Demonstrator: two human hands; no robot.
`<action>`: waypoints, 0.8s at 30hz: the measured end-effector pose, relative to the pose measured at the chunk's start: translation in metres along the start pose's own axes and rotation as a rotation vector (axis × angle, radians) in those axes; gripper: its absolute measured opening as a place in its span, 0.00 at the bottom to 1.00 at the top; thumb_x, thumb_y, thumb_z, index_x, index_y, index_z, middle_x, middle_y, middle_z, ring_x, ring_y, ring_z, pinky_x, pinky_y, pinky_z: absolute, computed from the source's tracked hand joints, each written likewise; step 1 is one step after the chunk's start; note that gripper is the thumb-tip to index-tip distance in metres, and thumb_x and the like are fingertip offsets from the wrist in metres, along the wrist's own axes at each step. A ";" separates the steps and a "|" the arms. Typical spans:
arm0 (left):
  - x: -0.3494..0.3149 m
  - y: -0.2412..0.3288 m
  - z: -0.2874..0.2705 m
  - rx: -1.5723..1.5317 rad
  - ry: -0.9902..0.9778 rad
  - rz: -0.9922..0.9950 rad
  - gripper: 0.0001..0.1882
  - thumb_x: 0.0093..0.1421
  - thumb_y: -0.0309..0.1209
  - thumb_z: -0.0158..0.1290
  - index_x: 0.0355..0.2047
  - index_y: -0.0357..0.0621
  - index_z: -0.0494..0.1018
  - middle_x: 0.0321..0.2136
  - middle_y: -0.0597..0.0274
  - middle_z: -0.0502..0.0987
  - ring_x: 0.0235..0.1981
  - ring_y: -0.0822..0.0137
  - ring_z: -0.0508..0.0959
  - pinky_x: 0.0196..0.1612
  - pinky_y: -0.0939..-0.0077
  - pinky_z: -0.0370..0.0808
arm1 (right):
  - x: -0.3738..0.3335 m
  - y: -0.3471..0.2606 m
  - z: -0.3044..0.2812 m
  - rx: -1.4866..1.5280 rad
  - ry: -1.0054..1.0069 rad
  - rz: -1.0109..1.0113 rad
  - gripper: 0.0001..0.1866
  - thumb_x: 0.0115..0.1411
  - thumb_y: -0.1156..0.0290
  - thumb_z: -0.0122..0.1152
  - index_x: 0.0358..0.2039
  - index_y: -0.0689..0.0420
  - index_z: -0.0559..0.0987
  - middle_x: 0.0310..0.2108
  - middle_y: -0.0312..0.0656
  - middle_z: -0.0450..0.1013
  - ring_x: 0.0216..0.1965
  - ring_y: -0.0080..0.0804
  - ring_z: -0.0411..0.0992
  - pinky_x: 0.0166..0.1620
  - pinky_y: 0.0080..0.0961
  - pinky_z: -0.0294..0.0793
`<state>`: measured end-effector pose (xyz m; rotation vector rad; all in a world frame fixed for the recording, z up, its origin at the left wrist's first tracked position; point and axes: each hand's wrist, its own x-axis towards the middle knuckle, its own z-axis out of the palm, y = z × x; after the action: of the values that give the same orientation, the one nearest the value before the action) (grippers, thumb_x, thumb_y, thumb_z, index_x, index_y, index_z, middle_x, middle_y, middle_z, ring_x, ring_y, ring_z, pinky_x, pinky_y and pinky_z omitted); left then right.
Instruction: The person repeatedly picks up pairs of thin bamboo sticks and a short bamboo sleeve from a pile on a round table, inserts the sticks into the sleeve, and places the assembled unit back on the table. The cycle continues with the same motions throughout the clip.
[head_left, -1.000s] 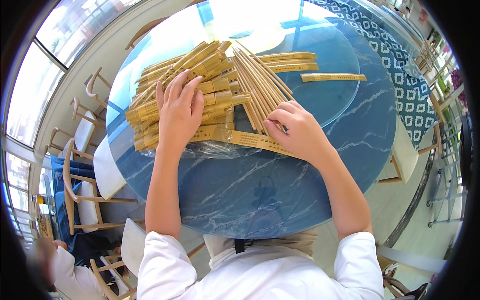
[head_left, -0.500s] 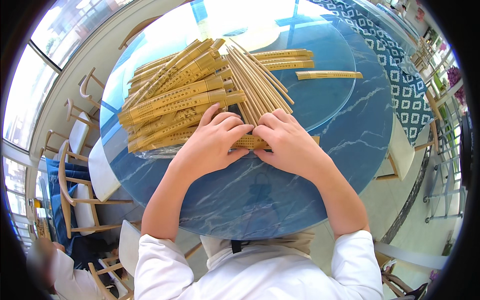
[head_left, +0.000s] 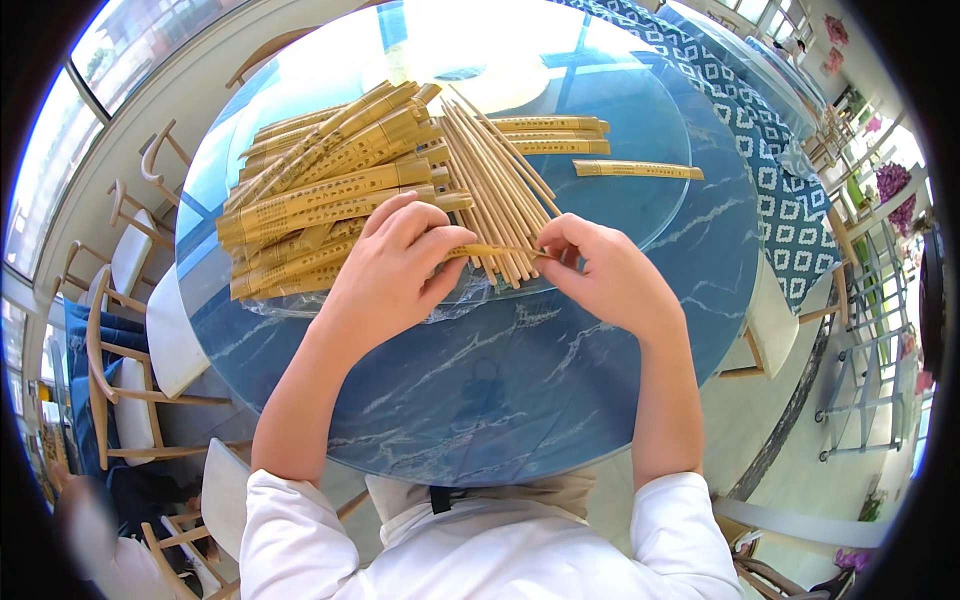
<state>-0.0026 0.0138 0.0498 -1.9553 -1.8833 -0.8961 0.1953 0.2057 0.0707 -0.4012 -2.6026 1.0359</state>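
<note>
Between my hands a narrow golden-brown paper chopstick sleeve (head_left: 487,250) is stretched, turned nearly edge-on. My left hand (head_left: 395,250) pinches one end between thumb and fingers. At the other end my right hand (head_left: 610,272) grips the tip with thumb and forefinger. Beneath and just beyond the sleeve, a fanned bundle of bare wooden chopsticks (head_left: 490,180) lies on the table. A large heap of printed golden-brown sleeves (head_left: 320,195) sits to the left, against my left hand. Whether anything is inside the held sleeve, I cannot tell.
The round blue marbled table (head_left: 450,400) carries a glass turntable (head_left: 655,220). Several sleeves (head_left: 555,146) are stacked beyond the chopsticks, with a single sleeve (head_left: 638,170) to their right. Clear plastic wrap (head_left: 455,300) lies under the heap. Wooden chairs (head_left: 130,370) stand left; a person sits at lower left.
My right hand has drawn away from my left, sliding to the sleeve's right end. The sleeve has turned from face-up to nearly edge-on, and the whole view has shifted slightly.
</note>
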 end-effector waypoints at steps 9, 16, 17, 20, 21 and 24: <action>-0.004 -0.022 -0.023 0.083 0.116 -0.138 0.17 0.63 0.29 0.65 0.52 0.50 0.79 0.44 0.61 0.78 0.50 0.53 0.79 0.57 0.57 0.76 | 0.007 0.045 -0.027 0.519 0.220 0.078 0.09 0.72 0.70 0.63 0.46 0.62 0.83 0.35 0.34 0.80 0.37 0.20 0.75 0.43 0.20 0.76; -0.001 -0.013 -0.025 0.114 -0.032 -0.185 0.26 0.59 0.30 0.68 0.58 0.45 0.77 0.51 0.55 0.78 0.56 0.47 0.76 0.60 0.56 0.73 | 0.018 0.047 0.014 0.529 0.034 0.067 0.11 0.73 0.69 0.61 0.44 0.65 0.83 0.32 0.34 0.79 0.34 0.19 0.74 0.40 0.22 0.75; -0.001 -0.009 -0.022 0.148 -0.049 -0.179 0.28 0.59 0.31 0.68 0.59 0.45 0.76 0.52 0.54 0.78 0.56 0.47 0.76 0.61 0.55 0.73 | 0.020 0.043 0.019 0.511 -0.010 0.070 0.10 0.74 0.70 0.60 0.43 0.64 0.82 0.32 0.34 0.79 0.35 0.19 0.74 0.40 0.21 0.75; 0.004 0.011 0.004 0.100 -0.033 -0.088 0.30 0.60 0.31 0.67 0.62 0.43 0.74 0.55 0.52 0.78 0.56 0.45 0.76 0.61 0.53 0.73 | 0.019 0.030 0.033 0.638 -0.097 0.045 0.10 0.75 0.69 0.60 0.43 0.64 0.82 0.32 0.33 0.78 0.35 0.17 0.74 0.41 0.21 0.76; 0.005 0.016 0.011 0.068 -0.026 -0.052 0.30 0.60 0.30 0.67 0.63 0.43 0.73 0.55 0.52 0.78 0.56 0.45 0.76 0.61 0.53 0.73 | 0.017 0.030 0.036 0.676 -0.113 0.057 0.10 0.75 0.68 0.60 0.43 0.63 0.82 0.32 0.33 0.78 0.35 0.17 0.74 0.41 0.20 0.76; -0.005 0.013 0.026 -0.056 -0.089 -0.135 0.29 0.62 0.28 0.65 0.64 0.42 0.72 0.54 0.50 0.78 0.54 0.43 0.77 0.60 0.52 0.73 | 0.016 0.023 0.039 0.663 -0.178 0.042 0.12 0.75 0.65 0.60 0.43 0.61 0.83 0.33 0.32 0.78 0.34 0.17 0.73 0.40 0.20 0.76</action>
<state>0.0161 0.0237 0.0295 -1.9491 -2.0831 -0.9221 0.1689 0.2033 0.0308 -0.2017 -2.2060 1.9196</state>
